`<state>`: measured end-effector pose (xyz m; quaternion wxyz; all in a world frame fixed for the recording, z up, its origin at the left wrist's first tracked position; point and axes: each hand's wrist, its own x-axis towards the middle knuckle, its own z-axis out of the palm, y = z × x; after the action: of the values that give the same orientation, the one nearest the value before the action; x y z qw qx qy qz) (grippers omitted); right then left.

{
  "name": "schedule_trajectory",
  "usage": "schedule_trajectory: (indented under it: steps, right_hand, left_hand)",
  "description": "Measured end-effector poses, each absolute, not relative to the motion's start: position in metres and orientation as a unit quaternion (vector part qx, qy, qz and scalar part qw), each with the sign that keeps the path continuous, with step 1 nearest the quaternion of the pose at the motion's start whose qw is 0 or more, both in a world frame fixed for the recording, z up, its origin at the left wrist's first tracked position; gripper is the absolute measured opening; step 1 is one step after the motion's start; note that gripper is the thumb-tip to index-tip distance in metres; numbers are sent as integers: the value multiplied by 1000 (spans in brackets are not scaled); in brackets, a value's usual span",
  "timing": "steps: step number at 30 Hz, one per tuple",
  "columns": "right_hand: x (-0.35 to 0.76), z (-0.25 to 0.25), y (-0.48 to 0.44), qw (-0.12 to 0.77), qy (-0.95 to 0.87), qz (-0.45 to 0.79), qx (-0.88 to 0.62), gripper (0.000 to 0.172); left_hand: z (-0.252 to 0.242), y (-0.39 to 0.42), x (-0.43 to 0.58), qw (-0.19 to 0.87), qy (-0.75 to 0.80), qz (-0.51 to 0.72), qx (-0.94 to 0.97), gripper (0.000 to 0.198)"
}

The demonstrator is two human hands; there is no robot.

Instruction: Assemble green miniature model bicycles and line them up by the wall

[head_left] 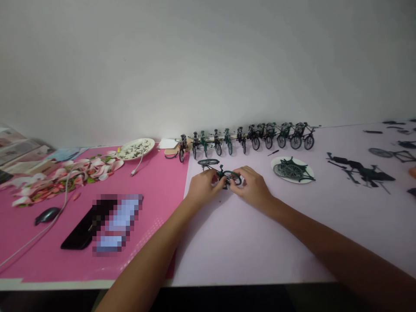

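Together, the left hand [203,186] and right hand [252,185] grip a miniature green bicycle [221,174].

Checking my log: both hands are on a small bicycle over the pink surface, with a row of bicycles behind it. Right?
Wrong surface: the head view shows the left hand and right hand on a small bicycle over the pale lilac surface, not pink, with a row of bicycles behind.

L hand [202,187] & R hand [253,185] close tog., thumbs facing inward, fingers [243,172] bent, prob. pinching, tips partly hidden. Bare L forearm [152,251] slants up from btm L, R forearm [312,229] from lower R.
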<state>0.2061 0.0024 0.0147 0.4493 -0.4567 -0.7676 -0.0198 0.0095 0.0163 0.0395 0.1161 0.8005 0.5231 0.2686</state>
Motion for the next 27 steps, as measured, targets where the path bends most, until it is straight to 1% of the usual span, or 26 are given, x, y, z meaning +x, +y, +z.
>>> schedule_trajectory:
  steps: [3, 7, 9, 12, 14, 16, 20, 23, 25, 27]
  right_hand:
    - [207, 15, 4, 440, -773, -12, -457, 8]
    - [208, 15, 5, 430, -784, 8, -447, 12]
    - [209, 13, 4, 414, -787, 47, -456, 12]
    - [209, 9, 4, 401, -772, 140, -473, 9]
    - [208, 6, 5, 419, -754, 186, -471, 11]
    - [208, 4, 7, 446, -736, 207, -466, 12]
    - [206, 5, 9, 477, -714, 213, -467, 15]
    - [206, 5, 10, 484, -702, 214, -477, 18]
    - [206, 4, 10, 492, -692, 217, -482, 19]
    - [206, 2, 11, 504, -683, 222, -481, 21]
  left_hand:
    - [40, 16, 9, 115, 527, 269, 798, 31]
    - [41, 17, 8, 111, 535, 268, 794, 30]
    - [41, 17, 8, 109, 534, 269, 794, 30]
    - [41, 18, 7, 112, 530, 274, 794, 31]
    - [41, 18, 7, 121, 527, 277, 795, 32]
    - [41, 18, 6, 131, 520, 280, 796, 32]
    - [42, 18, 5, 131, 527, 280, 792, 29]
    - [43, 19, 5, 121, 541, 286, 781, 32]
    - [42, 20, 5, 141, 533, 283, 785, 36]
    - [41, 19, 6, 184, 513, 274, 792, 37]
